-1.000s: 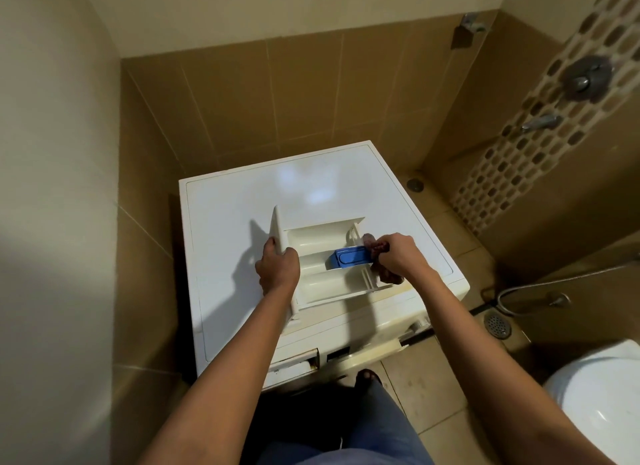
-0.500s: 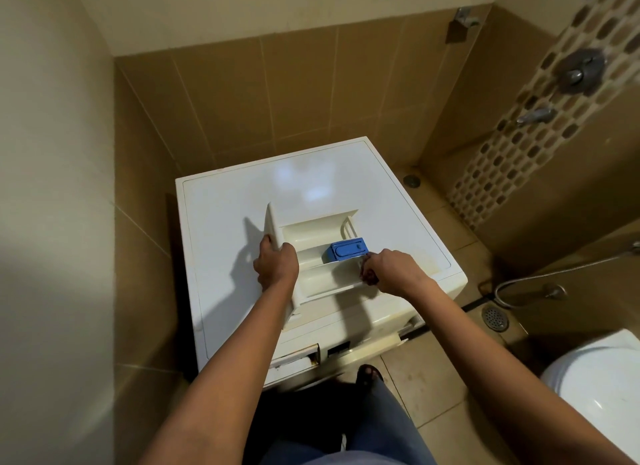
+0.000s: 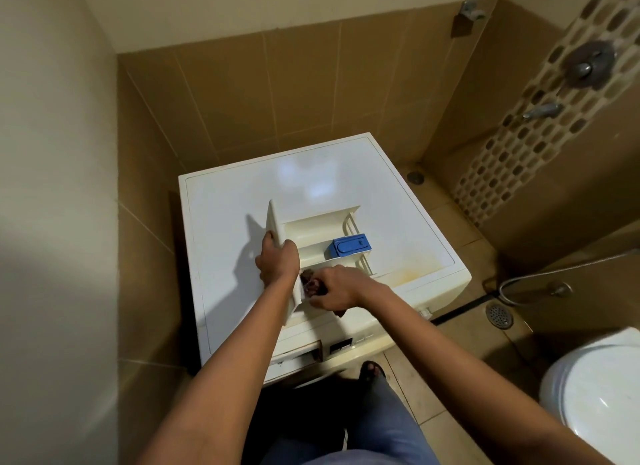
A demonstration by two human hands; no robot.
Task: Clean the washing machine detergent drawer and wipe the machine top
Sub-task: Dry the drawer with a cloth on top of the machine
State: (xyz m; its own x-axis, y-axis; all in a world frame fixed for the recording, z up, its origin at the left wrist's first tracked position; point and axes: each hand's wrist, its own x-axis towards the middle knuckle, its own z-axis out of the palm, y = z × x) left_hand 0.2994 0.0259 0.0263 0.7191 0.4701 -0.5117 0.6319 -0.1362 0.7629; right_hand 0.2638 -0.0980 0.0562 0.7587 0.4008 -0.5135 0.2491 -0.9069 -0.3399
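**On the machine top, drawer out and cloth in the near compartment**

Up on the white machine top (image 3: pixel 235 201), toward its front edge, lies the cream detergent drawer (image 3: pixel 318 227), with its front panel standing upright at the left end. The left hand (image 3: pixel 277 262) has that panel, grip clenched over its top edge. The right hand (image 3: pixel 337 288) is down in the compartment nearest the front edge, grip closed on a bunched dark cloth (image 3: pixel 311 286); one corner of it pokes out under the wrist.

A blue insert (image 3: pixel 349 246) sits in the middle compartment, at the drawer's right end. Any marking on its lid is too small to read. The far compartment shows bare cream plastic.

Now the room to work with. The back half of the top is open white surface, and a yellowish stain (image 3: pixel 412 274) sits near the front right corner. The left edge runs close along the tiled wall, and the back edge lies near the rear wall. Below the front edge, the drawer slot (image 3: pixel 301 355) gapes open in the machine's face. Off the right edge there is tiled floor with a drain (image 3: pixel 498 315), a hose (image 3: pixel 554 267) and the white toilet (image 3: pixel 595 395).
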